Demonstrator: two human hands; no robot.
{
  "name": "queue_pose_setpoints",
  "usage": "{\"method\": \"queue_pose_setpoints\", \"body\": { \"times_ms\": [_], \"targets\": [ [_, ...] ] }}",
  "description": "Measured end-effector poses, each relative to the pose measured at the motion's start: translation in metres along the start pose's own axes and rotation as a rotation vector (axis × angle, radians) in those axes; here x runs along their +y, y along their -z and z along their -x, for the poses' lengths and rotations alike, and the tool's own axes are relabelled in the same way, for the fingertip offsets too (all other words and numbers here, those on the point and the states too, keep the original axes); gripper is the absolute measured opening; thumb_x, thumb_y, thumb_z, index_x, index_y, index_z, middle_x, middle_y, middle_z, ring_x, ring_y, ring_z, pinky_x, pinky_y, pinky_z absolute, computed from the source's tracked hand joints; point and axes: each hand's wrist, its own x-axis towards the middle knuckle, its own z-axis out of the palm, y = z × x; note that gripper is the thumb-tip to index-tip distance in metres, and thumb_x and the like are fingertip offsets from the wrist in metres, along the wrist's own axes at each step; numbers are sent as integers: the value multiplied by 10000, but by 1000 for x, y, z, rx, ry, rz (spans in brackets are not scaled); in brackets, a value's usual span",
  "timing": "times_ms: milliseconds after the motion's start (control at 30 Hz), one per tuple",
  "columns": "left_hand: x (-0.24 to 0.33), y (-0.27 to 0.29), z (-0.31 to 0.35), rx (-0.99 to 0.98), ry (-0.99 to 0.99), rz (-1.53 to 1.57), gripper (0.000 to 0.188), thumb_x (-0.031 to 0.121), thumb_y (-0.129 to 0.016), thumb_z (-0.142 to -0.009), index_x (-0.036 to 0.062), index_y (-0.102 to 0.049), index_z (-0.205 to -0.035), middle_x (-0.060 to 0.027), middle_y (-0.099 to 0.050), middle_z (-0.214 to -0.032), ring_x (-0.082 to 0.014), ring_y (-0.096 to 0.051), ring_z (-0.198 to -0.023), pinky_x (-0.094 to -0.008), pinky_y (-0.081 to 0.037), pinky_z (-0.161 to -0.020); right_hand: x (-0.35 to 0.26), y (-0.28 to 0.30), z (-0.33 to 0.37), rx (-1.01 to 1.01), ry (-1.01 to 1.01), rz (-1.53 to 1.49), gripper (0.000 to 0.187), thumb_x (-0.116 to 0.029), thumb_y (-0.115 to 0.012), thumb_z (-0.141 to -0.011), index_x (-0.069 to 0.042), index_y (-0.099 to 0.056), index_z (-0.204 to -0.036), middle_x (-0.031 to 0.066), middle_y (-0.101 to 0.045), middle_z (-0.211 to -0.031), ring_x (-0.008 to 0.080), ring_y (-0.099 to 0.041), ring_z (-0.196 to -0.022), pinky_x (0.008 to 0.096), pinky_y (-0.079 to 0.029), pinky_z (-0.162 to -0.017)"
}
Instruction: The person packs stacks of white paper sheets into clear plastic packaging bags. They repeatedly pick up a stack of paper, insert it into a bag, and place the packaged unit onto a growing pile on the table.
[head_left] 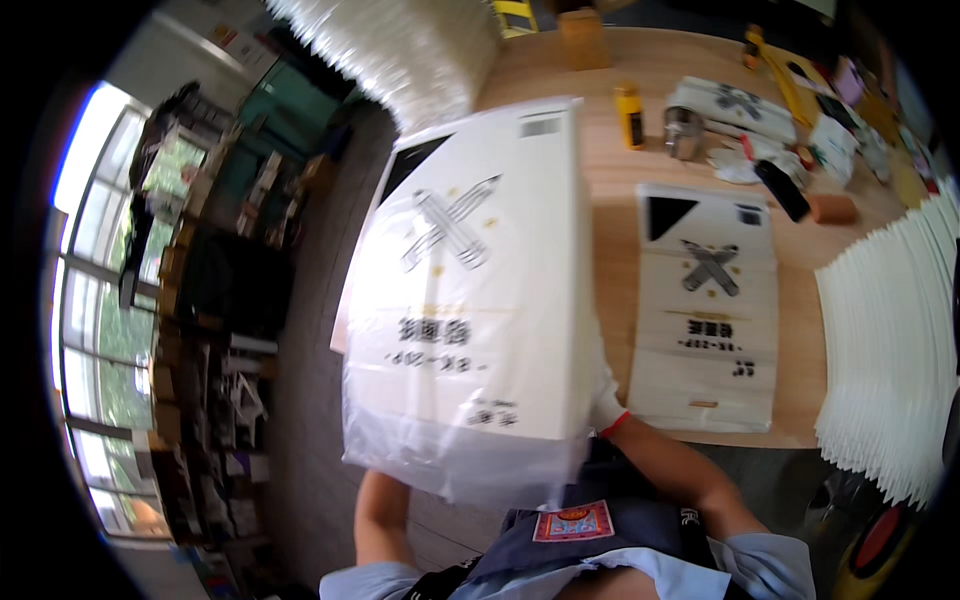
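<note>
A clear plastic bag filled with a thick stack of white paper (500, 300) is raised in front of me, over the table's left edge. Crossed pencils and dark lettering are printed on it, and its loose clear end hangs toward me. My right hand (606, 392), in a white glove with a red cuff, is against its right side, supporting it; the fingertips are behind the pack. My left forearm passes beneath the near end, and the left hand is hidden there. Right of the pack, a flat printed bag (708, 340) of the same design lies on the table.
White sheets (890, 340) stand fanned in a tall pile at the table's right edge; another white stack (400, 50) rises at the far left. Farther back are a yellow bottle (629, 115), a metal cup (684, 134), a rolled printed bag (735, 105) and clutter. Shelves line the left wall.
</note>
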Motion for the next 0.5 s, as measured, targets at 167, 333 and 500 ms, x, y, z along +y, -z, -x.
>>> {"method": "queue_pose_setpoints", "body": {
  "times_ms": [167,333,500],
  "targets": [
    [-38,-30,15,20,44,112,421,307,-629,-951,57,-558,-1283,-176,-658,-1180,-286,-630,-1082,-390,-501,-928,2,-18,-11,37,-4,5,611,-320,-407,-1055,-104,-248,-1604,173,-264,-1647,322,-346,-1477,335,-278,-1196],
    [-49,-19,-5,45,6,133,376,288,-621,-966,52,-576,-1255,-159,-670,-1148,-264,-639,-1049,-377,-509,-908,5,-47,-28,106,44,-9,583,-257,-394,-1058,-93,-257,-1600,171,-266,-1645,314,-344,-1479,331,-279,-1200],
    [-39,-18,-29,89,-72,178,333,270,-613,-981,47,-593,-1228,-142,-683,-1116,-242,-649,-1017,-364,-518,-889,-20,-32,-41,130,97,87,571,-248,-414,-1055,-84,-285,-1587,169,-298,-1629,314,-356,-1470,343,-291,-1198]
  ]
}}
